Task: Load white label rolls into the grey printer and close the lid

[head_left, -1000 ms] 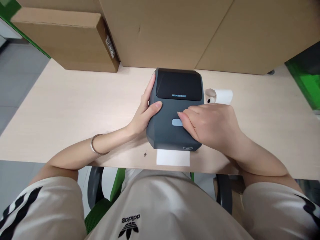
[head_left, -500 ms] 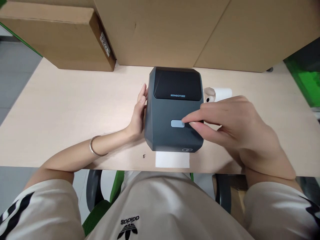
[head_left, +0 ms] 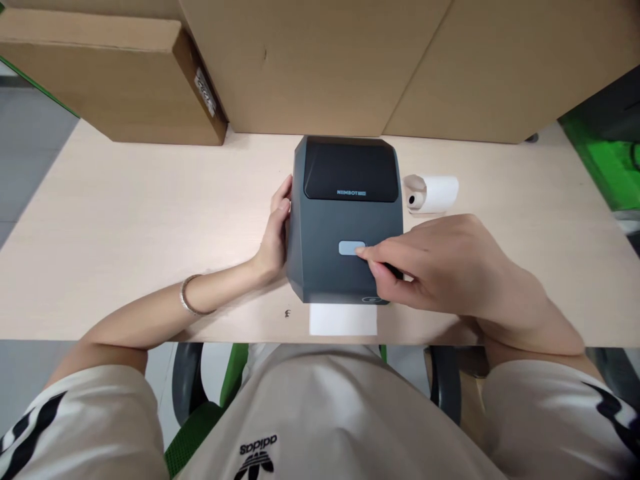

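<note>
A dark grey label printer (head_left: 325, 223) with a black window stands on the table. Its light blue button (head_left: 347, 248) is in the middle of the top. My left hand (head_left: 273, 240) rests against the printer's left side, fingers apart and partly hidden behind its edge. With the index fingertip my right hand (head_left: 430, 267) touches the right end of the button; its fingers are closed together, and nothing shows in them. A white paper label (head_left: 343, 320) sticks out below the printer's near side.
On the table (head_left: 125, 227), a white paper roll (head_left: 440, 193) lies right of the printer. Large cardboard (head_left: 320, 67) stands behind it, with a cardboard box (head_left: 110, 87) at the back left. A small dark mark (head_left: 287, 313) is near the front edge.
My right hand has moved slightly down and left, its index fingertip now on the button, and its fingers have drawn closer together. More of the paper roll shows. The view has shifted slightly.
</note>
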